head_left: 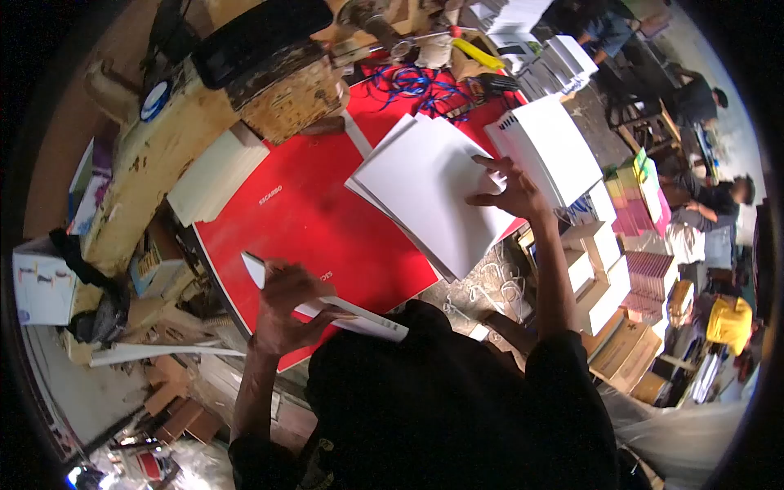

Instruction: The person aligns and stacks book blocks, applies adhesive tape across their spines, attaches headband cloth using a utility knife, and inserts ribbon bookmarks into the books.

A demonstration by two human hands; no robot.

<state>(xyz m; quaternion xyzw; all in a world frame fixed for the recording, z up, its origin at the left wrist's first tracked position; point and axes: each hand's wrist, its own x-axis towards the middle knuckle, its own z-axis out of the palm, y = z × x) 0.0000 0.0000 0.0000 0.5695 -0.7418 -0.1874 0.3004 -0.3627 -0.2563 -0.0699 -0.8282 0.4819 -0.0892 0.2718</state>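
Two hands work over the red board (359, 245): above its near edge, the left hand (287, 300) pinches white paper (369, 320); on its right side, the right hand's (516, 189) fingers spread over white sheets (433, 175). Light, flat pressure should avoid creases.

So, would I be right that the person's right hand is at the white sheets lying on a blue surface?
Not quite: the surface is red, not blue, as the head view shows; the right hand is indeed at the white sheets.
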